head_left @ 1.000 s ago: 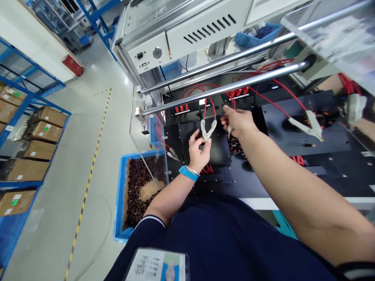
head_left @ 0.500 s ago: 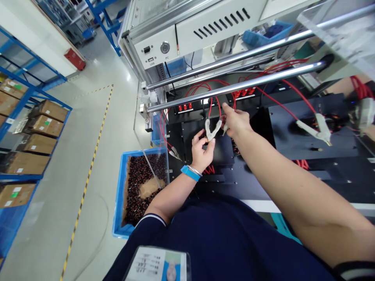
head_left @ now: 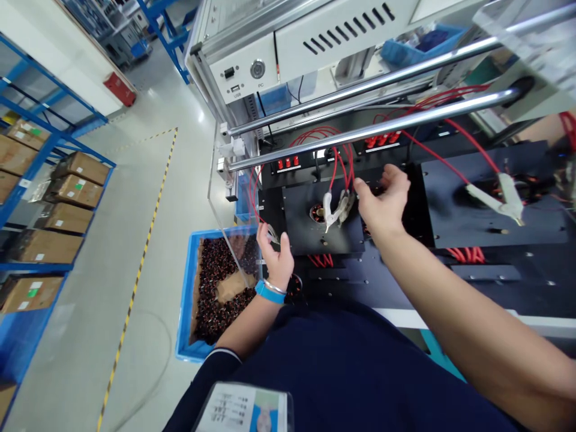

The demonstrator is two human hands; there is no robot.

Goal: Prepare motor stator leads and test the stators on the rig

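My left hand (head_left: 276, 258) is open with its fingers apart, beside a clip with red wires at the left end of the black panel. My right hand (head_left: 384, 198) is open too, thumb spread from the fingers, just right of the white-sleeved clips (head_left: 333, 210). Those clips lie on a black plate (head_left: 306, 234), close to a round hole with a small coil (head_left: 317, 213) in it. Red wires run up from them under the metal rail. Another white clip (head_left: 499, 201) rests on the black plate at the right.
Two metal rails (head_left: 373, 129) cross above the panel. A blue bin (head_left: 183, 312) of small dark coils stands at the left, behind a clear sheet. At the top is a white machine housing (head_left: 288, 57). Another person's arm (head_left: 535, 129) shows at the right edge.
My left hand has let go of the white clip and moved left and down. My right hand has moved right, away from the clips, and opened. The clips now lie side by side.
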